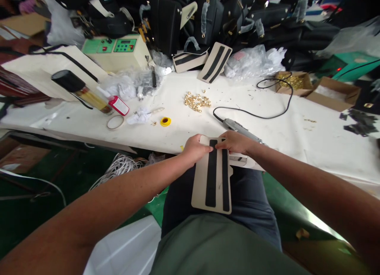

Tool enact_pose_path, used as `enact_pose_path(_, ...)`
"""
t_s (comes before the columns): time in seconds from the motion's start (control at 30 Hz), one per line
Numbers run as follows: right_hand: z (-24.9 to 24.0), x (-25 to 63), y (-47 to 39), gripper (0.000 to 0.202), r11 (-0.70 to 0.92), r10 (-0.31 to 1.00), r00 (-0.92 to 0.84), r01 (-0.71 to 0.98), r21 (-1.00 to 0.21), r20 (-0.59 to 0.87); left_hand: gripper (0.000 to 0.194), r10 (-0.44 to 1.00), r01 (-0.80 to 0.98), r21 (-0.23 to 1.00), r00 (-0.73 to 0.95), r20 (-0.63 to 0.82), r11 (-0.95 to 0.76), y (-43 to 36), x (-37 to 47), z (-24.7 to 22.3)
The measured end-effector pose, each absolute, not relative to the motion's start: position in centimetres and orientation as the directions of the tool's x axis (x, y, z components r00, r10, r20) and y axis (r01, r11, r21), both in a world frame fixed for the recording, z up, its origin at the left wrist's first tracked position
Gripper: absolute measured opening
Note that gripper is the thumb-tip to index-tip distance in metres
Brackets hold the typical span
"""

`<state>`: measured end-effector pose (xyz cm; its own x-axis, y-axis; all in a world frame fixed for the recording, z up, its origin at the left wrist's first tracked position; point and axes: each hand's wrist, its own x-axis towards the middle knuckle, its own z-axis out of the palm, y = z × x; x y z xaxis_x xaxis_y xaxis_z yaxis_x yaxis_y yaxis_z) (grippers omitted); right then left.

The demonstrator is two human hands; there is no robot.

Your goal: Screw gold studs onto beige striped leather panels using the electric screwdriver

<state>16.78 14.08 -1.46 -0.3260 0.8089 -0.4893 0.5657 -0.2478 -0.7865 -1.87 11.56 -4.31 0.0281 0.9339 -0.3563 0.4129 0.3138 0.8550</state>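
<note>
A flat beige panel (201, 184) with two black strips along its length lies over my lap, its far end at the table's front edge. My left hand (196, 148) grips the panel's far left corner, thumb on top of a black strip. At the far right corner my right hand (236, 142) holds the same panel, fingers pressed on it. Just beyond my right hand lies a grey corded power tool (242, 129). Under my right wrist another pale piece (238, 159) shows in part. A pile of small gold fittings (197, 101) sits farther back on the table.
The white table (178, 128) carries a yellow tape roll (165, 121), a red-and-white bottle (118, 105) and a tall black-capped container (80, 91). Two striped panels (214, 62) lean at the back beside black bags (166, 23). A cardboard box of gold parts (293, 83) stands right.
</note>
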Motion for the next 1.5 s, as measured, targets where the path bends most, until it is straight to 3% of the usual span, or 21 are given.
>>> enact_pose_path(0.43,-1.8,15.8,13.7,0.014,-0.349,0.846,-0.156,0.562,-0.750,-0.510,0.032,0.966,0.561,0.805,0.036,-0.255,0.192,11.9,-1.7,-4.3)
enact_pose_path(0.53,-2.0,15.8,13.7,0.012,-0.344,0.852,-0.156,0.552,-0.759,-0.500,0.052,0.986,0.644,0.759,0.036,-0.160,0.099,11.4,-1.8,-4.0)
enact_pose_path(0.63,-2.1,15.8,13.6,0.013,-0.342,0.856,-0.161,0.537,-0.771,-0.492,0.071,0.994,0.759,0.642,0.077,0.075,-0.108,10.5,-2.1,-3.8)
enact_pose_path(0.73,-2.2,15.9,13.5,0.009,-0.327,0.856,-0.192,0.518,-0.791,-0.480,0.044,0.928,0.788,0.497,0.257,0.272,-0.364,9.7,-2.4,-4.0)
enact_pose_path(0.83,-2.1,15.8,13.4,0.010,-0.305,0.855,-0.221,0.519,-0.799,-0.470,0.013,0.883,0.716,0.518,0.363,0.296,-0.468,9.5,-2.7,-4.8)
enact_pose_path(1.03,-2.3,15.8,13.4,0.007,-0.238,0.857,-0.247,0.589,-0.772,-0.453,0.016,0.885,0.663,0.586,0.344,0.312,-0.465,9.6,-3.0,-5.9)
enact_pose_path(1.17,-1.5,16.3,14.2,0.008,-0.144,0.880,-0.226,0.712,-0.687,-0.419,0.017,0.893,0.660,0.602,0.323,0.313,-0.450,9.4,-3.1,-5.9)
enact_pose_path(1.3,0.4,16.7,16.7,0.018,0.020,0.960,-0.168,0.838,-0.545,-0.224,0.018,0.904,0.645,0.634,0.296,0.308,-0.427,9.3,-3.2,-6.0)
enact_pose_path(1.4,1.0,15.6,19.7,0.020,0.183,0.974,-0.221,0.894,-0.408,-0.049,0.017,0.911,0.635,0.653,0.287,0.296,-0.412,9.3,-3.1,-6.2)
enact_pose_path(1.5,0.2,13.6,23.1,0.022,0.229,0.967,-0.253,0.903,-0.364,-0.020,0.016,0.916,0.635,0.660,0.268,0.298,-0.401,9.2,-3.1,-6.6)
